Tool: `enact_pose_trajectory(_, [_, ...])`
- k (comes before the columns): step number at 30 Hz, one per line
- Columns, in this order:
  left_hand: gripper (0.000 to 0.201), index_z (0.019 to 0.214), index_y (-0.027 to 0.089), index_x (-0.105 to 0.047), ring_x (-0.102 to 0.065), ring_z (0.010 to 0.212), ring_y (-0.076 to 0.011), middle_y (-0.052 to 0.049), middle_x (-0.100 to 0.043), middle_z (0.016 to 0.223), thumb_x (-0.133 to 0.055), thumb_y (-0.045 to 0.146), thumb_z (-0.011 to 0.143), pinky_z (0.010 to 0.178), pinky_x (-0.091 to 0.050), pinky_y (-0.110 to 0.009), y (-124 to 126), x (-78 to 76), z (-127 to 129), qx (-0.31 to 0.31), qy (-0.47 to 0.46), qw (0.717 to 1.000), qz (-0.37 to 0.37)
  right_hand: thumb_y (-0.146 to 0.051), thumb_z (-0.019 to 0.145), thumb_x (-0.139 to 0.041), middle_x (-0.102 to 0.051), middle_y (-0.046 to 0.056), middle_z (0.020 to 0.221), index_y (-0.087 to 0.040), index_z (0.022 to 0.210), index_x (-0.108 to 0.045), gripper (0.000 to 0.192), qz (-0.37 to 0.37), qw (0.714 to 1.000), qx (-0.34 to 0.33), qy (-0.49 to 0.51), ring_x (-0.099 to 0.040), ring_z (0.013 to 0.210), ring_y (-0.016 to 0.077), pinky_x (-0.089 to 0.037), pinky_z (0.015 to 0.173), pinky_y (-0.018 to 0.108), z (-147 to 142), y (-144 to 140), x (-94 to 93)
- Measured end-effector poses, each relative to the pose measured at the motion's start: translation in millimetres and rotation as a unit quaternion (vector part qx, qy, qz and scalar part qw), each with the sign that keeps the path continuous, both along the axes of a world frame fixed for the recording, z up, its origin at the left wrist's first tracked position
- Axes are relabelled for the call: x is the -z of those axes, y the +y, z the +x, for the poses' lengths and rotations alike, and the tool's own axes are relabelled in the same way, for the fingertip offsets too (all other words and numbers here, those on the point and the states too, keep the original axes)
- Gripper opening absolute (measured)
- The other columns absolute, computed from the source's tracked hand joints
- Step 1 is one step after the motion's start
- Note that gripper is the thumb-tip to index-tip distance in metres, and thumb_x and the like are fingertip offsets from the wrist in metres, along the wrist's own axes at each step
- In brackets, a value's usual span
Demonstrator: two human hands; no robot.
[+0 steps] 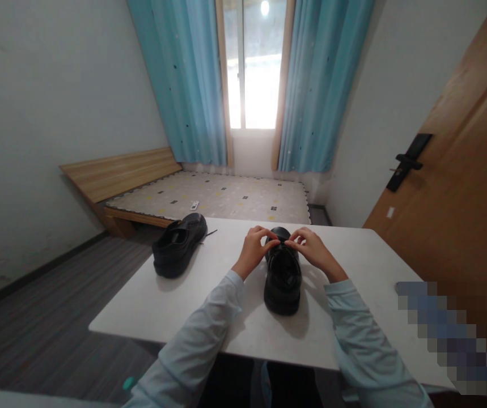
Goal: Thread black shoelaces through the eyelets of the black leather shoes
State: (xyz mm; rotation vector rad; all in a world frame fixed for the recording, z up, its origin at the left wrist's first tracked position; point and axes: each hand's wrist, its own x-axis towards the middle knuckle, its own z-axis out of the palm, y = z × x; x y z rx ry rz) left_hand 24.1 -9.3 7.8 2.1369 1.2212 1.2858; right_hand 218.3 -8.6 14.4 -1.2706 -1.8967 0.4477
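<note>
A black shoe stands on the white table in front of me, its heel toward me and its toe pointing away. At its front part my left hand comes in from the left, thumb and forefinger pinched on the shoelace. From the other side my right hand pinches the shoelace too, close to the left fingertips. The lace itself is thin and mostly hidden by the fingers. Further left sits a second black shoe, upright, with its lace ends trailing off to the right. Neither hand touches that one.
The white table has a rounded front left corner. Beyond it are a bed with a patterned mattress and a small white object. A wooden door stands at the right, near a pixelated patch. Blue curtains flank the window.
</note>
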Motion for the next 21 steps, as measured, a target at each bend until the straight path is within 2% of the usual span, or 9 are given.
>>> enact_pose_trajectory(6, [0.004,0.079,0.016,-0.061,-0.053,0.088,-0.0176,-0.004,-0.06,0.085,-0.06,0.019,0.081,0.077,-0.046,-0.029,3.2,3.4,3.8,0.008,0.015,1.0,-0.008,-0.038,0.078,-0.06,-0.053,0.004,0.079,-0.016,0.07,-0.062,0.023,-0.001,1.0,-0.015,-0.001,-0.053,0.068,0.0158,-0.045,0.065,0.031,0.7,2.8,3.2])
enact_pose_trajectory(14, [0.006,0.079,0.015,-0.055,-0.052,0.079,-0.0152,-0.003,-0.058,0.081,-0.055,0.019,0.083,0.076,-0.043,-0.028,5.0,-0.4,-3.9,0.025,0.024,0.999,-0.034,-0.038,0.078,-0.058,-0.054,0.004,0.08,-0.017,0.07,-0.059,0.023,-0.006,1.0,-0.016,0.004,-0.053,0.067,0.015,-0.044,0.066,0.03,5.3,0.2,-3.9])
enact_pose_trajectory(21, [0.011,0.08,0.016,-0.055,-0.052,0.072,-0.0128,0.0,-0.059,0.076,-0.053,0.025,0.084,0.068,-0.041,-0.024,6.4,-0.1,-12.8,0.066,-0.01,0.994,-0.088,-0.045,0.076,-0.057,-0.054,0.0,0.057,-0.017,0.065,-0.056,0.03,-0.053,0.998,-0.02,0.01,-0.048,0.056,0.0137,-0.038,0.055,0.027,5.6,-0.1,-5.8])
